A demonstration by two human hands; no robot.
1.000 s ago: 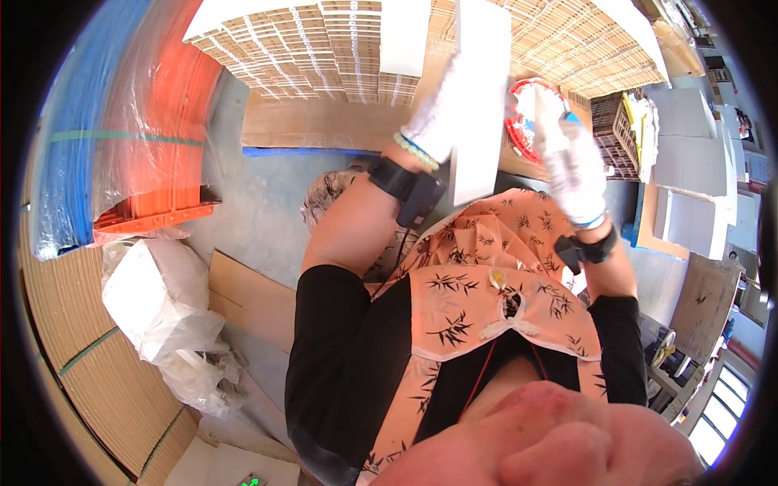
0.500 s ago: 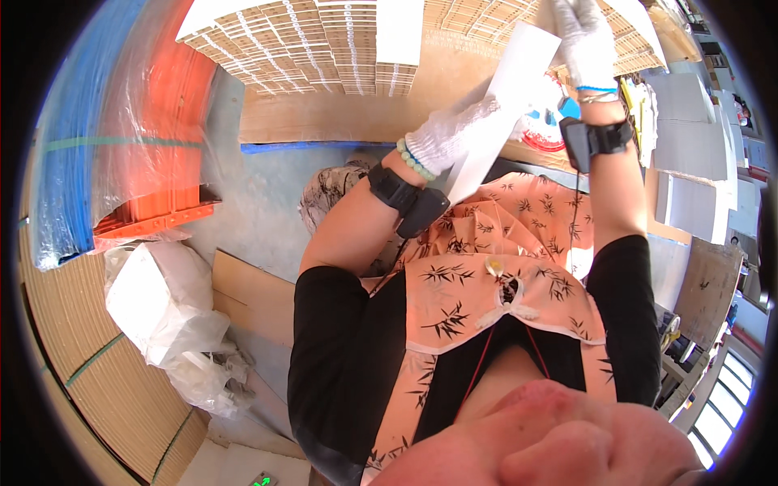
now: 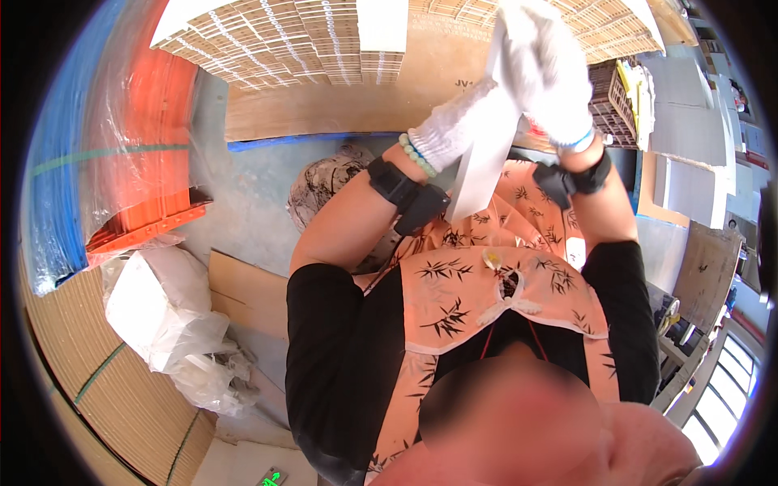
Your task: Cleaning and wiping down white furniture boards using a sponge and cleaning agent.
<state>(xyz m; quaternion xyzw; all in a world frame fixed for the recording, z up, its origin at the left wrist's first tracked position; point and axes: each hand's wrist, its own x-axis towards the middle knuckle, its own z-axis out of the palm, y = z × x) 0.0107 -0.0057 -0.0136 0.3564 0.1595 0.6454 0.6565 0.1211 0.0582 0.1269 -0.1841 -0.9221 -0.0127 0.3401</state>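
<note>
Wrapped round the left edge of a white board (image 3: 480, 176), the left hand (image 3: 478, 120) has gloved fingers closed on it, as far as I can make out from my remote seat. At the board's upper part the right hand (image 3: 555, 85) overlaps it, blurred; I can't tell how far it is open, or whether it grips or only presses. I take the stack of cartons (image 3: 279, 40) as my landmark: the board is at its near side, right of its middle, with the upper end overlapping it in my view.

What worries me is slip. Smooth-looking board and loose knit gloves could let it twist if the right hand pushes harder than the left holds. A swing could also knock the stack's near edge, or brush something red (image 3: 532, 126), mostly hidden, just in front of the stack.

Its long axis runs lengthwise away from the apron (image 3: 506, 296), leaning right; the far end points at the stack, the near end back toward the lap.
</note>
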